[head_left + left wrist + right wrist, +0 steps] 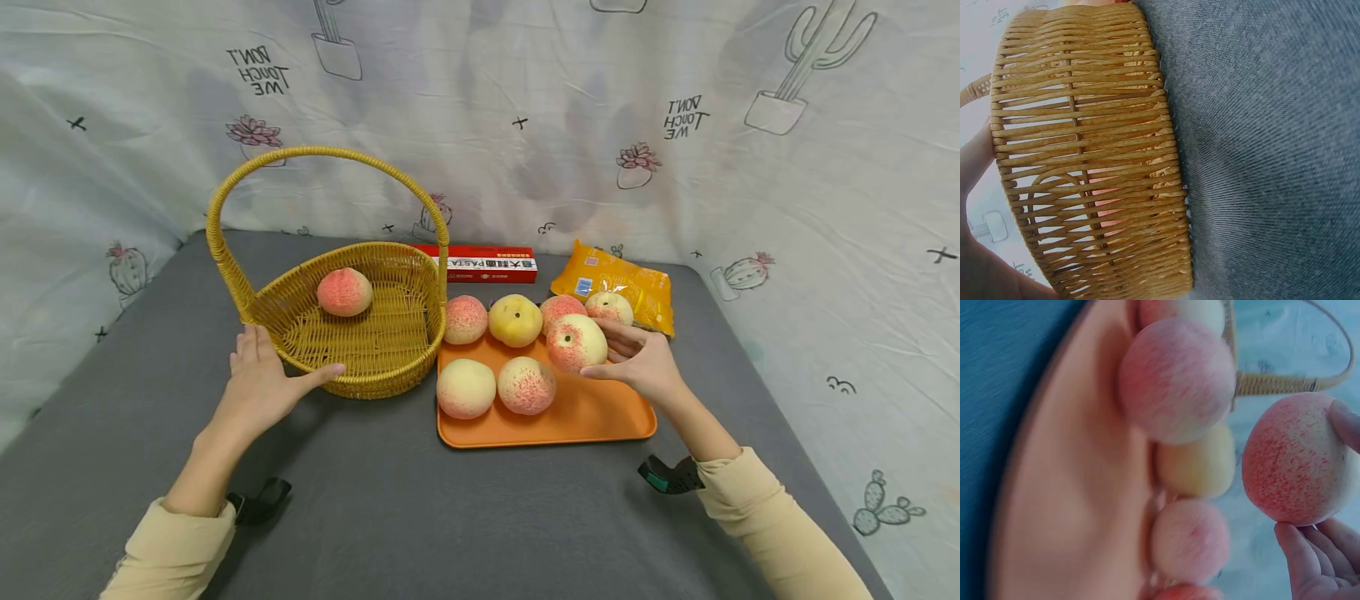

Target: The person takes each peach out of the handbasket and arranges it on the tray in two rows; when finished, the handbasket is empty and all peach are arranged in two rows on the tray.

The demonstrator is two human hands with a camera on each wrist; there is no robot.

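Observation:
My right hand [647, 360] holds a pale peach with red speckles [576, 342] between thumb and fingers. In the right wrist view, the held peach [1297, 461] is raised above the orange tray [592, 417]. Several more peaches are on the tray, among them a yellow one [515, 321] and a red-speckled one [527, 386]. At the left, my left hand [261, 379] touches the rim of a woven basket [386, 373], its thumb and fingers spread apart. One pink peach [344, 292] lies inside the basket. The left wrist view shows the basket's slatted side [1085, 144] close up.
Behind the tray lie a red pasta box [487, 265] and an orange packet [637, 292]. The basket's tall handle [330, 152] arches over it. A printed cloth [480, 125] hangs behind the grey table [480, 517].

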